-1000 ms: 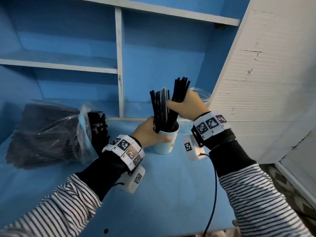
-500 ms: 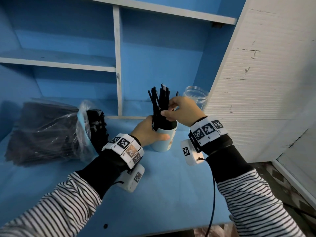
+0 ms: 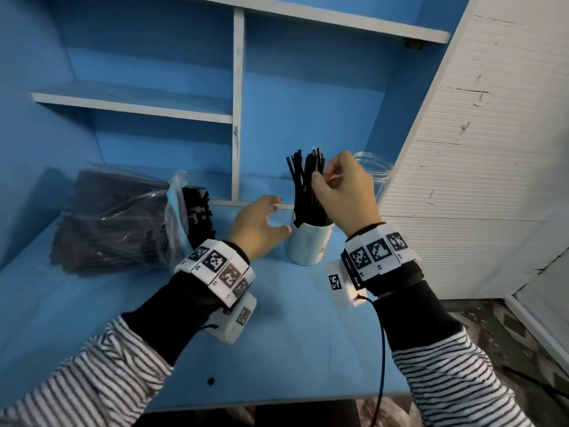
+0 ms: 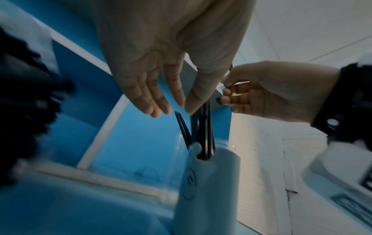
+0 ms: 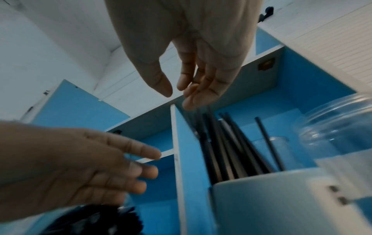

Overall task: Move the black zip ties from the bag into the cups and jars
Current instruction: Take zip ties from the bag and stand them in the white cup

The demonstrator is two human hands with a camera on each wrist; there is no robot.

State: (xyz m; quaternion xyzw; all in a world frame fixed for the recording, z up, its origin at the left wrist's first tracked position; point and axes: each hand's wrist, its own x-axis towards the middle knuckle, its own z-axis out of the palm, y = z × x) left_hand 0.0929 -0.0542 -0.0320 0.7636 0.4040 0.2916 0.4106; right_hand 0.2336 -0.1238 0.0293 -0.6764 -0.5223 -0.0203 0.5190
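Blue tabletop (image 3: 292, 343), blue shelving (image 3: 135, 101), white ribbed panel (image 3: 480, 180); both hands' fingers loose, gripping nothing.

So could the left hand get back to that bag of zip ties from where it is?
Probably yes. The left hand is open and holds nothing, beside the cup, and the bag lies just to its left with its open end facing the hand. Only bare blue surface shows between them.
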